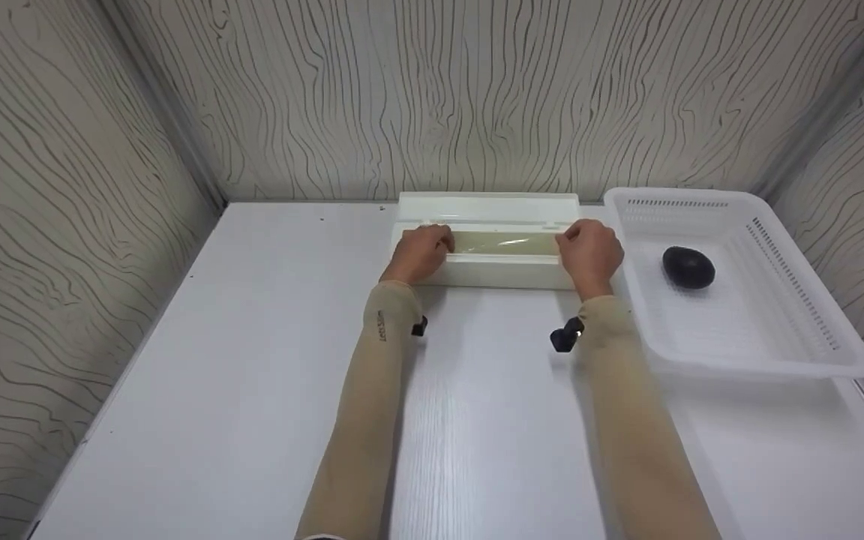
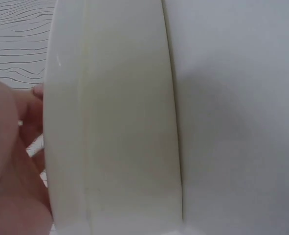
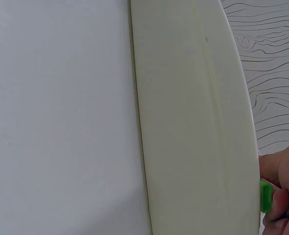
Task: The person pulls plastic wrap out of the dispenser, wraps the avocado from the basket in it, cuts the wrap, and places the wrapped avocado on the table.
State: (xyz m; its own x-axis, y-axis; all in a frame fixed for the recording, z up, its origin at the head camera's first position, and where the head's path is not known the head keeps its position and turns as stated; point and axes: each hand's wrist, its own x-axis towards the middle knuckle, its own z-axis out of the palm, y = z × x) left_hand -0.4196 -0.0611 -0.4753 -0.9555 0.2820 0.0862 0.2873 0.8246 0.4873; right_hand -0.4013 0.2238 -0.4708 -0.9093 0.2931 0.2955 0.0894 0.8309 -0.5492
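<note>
The white box (image 1: 503, 274) lies lengthwise left to right, lid (image 1: 488, 205) toward the wall (image 1: 439, 105); the right hand (image 1: 592, 251) pinches a green piece (image 3: 266, 197); the left hand (image 1: 421, 251) curls, its grip hidden.

Soft, fairly even light fills the head view, with a pale sheen on the worktop (image 1: 177, 390) and blurred shadows beside the sleeves (image 1: 368, 420) and below the basket (image 1: 762, 367). Glare streaks the clear film (image 1: 508, 243). Both wrist views are dimmer and greyer; the box (image 1: 499, 271) bows at its edges, and the left hand (image 2: 10, 166) looks soft.
</note>
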